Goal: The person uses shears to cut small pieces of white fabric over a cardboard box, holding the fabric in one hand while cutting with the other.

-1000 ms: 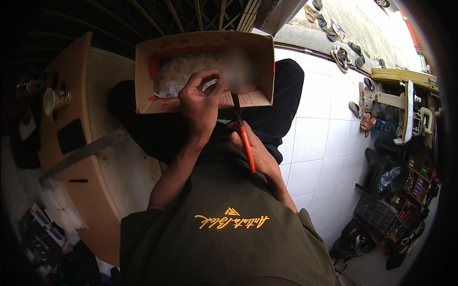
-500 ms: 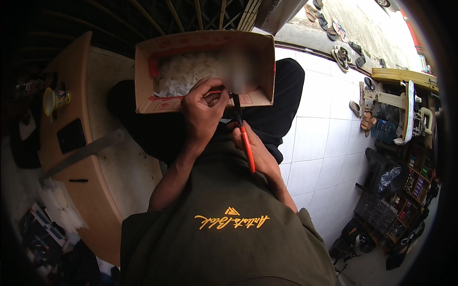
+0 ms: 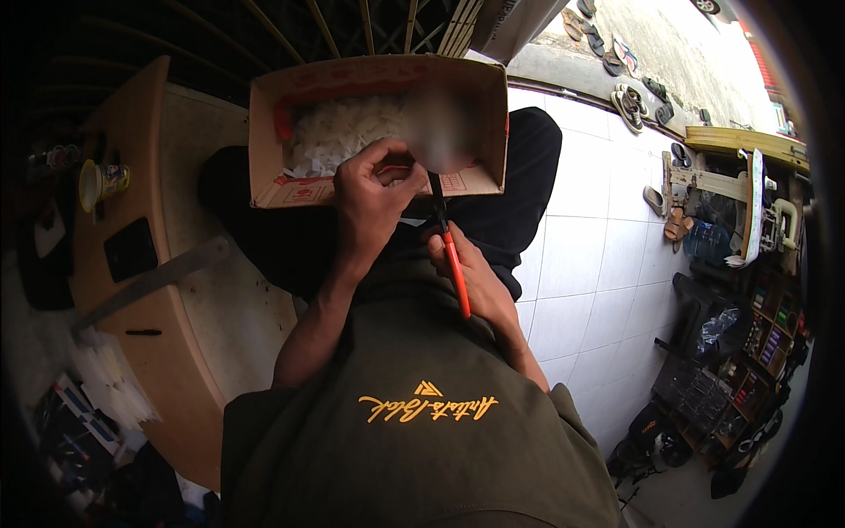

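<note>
An open cardboard box (image 3: 264, 123) rests on my lap, filled with small white pieces (image 3: 339, 132). My left hand (image 3: 374, 198) is at the box's near wall, fingers pinched around something small that I cannot make out. My right hand (image 3: 475, 277) lies just below it, closed around red-handled cutters (image 3: 456, 273) whose dark tip points up at the left hand's fingers. A blurred patch hides part of the box's inside.
A curved beige table (image 3: 189, 290) stands to my left with a metal ruler (image 3: 154, 282), a black phone (image 3: 130, 249), a cup (image 3: 101, 180) and a pen. White floor tiles (image 3: 581, 255) lie to the right, with sandals and cluttered shelves beyond.
My left hand has shifted slightly down and toward the box's near wall. The cutters stay in my right hand at about the same spot.
</note>
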The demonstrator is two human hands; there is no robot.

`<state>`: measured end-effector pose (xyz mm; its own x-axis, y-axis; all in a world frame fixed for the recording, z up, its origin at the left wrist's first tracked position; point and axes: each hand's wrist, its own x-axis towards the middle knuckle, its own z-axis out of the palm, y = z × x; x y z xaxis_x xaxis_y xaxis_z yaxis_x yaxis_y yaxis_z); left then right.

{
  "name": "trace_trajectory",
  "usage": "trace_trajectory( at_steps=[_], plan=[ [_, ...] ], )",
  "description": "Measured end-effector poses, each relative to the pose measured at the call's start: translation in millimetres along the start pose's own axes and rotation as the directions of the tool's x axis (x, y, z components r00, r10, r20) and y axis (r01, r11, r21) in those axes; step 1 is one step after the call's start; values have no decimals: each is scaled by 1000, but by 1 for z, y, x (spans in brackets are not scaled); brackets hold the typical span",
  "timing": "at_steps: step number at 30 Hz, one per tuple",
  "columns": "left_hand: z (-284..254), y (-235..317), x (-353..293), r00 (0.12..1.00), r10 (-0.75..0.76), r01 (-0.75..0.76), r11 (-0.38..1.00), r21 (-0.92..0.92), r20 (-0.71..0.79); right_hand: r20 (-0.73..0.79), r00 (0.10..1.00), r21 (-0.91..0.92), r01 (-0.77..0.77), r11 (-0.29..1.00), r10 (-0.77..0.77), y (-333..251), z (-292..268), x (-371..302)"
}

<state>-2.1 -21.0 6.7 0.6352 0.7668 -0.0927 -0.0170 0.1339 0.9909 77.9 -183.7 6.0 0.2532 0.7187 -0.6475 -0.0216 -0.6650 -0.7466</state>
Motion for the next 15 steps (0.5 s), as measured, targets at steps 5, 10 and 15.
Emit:
trace_trajectory(
  at_steps=[5, 10, 15],
  plan=[
    [0, -5, 2, 1000, -2, 2, 998, -57, -1, 12, 1000, 4, -9, 1000, 9, -2, -1, -2],
    [4, -2, 4, 1000, 6, -7, 997, -78, -8, 18, 1000, 33, 20, 999, -21, -2, 0, -1],
    [-2, -2, 10, 985, -11, 3, 999, 50, 174, 34, 999, 27, 12, 1000, -13, -2, -2, -1]
  ],
)
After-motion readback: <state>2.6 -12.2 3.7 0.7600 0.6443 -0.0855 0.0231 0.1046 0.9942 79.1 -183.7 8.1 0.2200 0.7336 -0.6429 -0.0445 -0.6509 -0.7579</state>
